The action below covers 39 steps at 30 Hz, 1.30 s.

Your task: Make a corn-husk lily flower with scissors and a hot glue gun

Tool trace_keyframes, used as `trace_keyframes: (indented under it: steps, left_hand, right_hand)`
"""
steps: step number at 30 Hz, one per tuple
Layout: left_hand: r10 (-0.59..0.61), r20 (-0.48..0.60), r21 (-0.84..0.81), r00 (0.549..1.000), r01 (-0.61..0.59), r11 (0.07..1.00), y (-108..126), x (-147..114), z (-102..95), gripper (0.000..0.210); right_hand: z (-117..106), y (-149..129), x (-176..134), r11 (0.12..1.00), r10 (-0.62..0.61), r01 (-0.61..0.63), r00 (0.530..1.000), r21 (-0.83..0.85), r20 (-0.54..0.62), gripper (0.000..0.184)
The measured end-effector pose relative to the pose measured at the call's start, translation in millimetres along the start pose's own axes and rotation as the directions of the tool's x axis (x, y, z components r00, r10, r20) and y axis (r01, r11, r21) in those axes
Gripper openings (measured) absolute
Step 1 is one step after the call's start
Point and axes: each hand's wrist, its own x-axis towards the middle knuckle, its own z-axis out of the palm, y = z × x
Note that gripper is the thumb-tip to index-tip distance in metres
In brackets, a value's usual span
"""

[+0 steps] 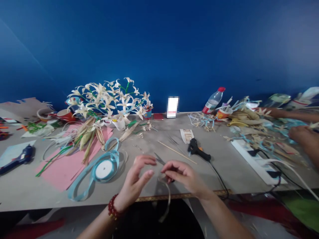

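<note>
My left hand (pixel 137 176), wearing a red bead bracelet, is open, thumb and fingers apart, with nothing between them. Close beside it, my right hand (pixel 180 174) pinches a thin pale strip (pixel 168 196), perhaps husk or ribbon, which curls down past the table edge. A pointed metal blade (pixel 159 158), seemingly of scissors, runs behind my right fingers; whether it lies on the table or is held cannot be made out. A thin wooden stick (pixel 176 152) lies just beyond my hands. Left of my left hand is a spool of light blue ribbon (pixel 106 167), partly unwound.
A black glue gun (pixel 199 150) and white power strip (pixel 256 162) lie right. White husk-like flowers (pixel 107 99) stand back left, near pink paper (pixel 58 169) and a blue glue gun (pixel 20 159). A bottle (pixel 213 101) leans behind. Another person's hands (pixel 301 132) reach into materials at right.
</note>
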Motion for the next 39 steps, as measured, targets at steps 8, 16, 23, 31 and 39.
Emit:
trace_keyframes:
  steps: [8, 16, 23, 31, 39]
  left_hand:
    - [-0.270, 0.276, -0.151, 0.922, 0.319, 0.936, 2, 19, 3.4, 0.019]
    - [-0.371, 0.186, -0.423, 0.910, 0.415, 0.806, -9, 18, 2.2, 0.016]
    - [-0.383, 0.144, -0.505, 0.912, 0.401, 0.764, -14, 14, 11.6, 0.020]
    - [-0.398, 0.134, -0.545, 0.908, 0.403, 0.736, -18, 13, 14.6, 0.022]
    - [-0.491, 0.164, -0.559, 0.855, 0.491, 0.668, -29, 14, 20.1, 0.032]
  right_hand:
    - [-3, 1, 17, 0.983, -0.063, 0.060, 0.998, -0.172, -0.015, 0.022]
    - [-29, 61, -3, 0.416, -0.158, -0.067, 0.977, -0.907, -0.145, 0.013]
    - [-24, 80, -5, 0.313, -0.262, -0.109, 0.945, -0.943, -0.196, 0.028]
    - [-37, 78, -11, 0.337, -0.191, -0.123, 0.962, -0.934, -0.196, 0.020]
    - [-51, 68, -25, 0.470, -0.164, -0.151, 0.953, -0.870, -0.254, 0.010]
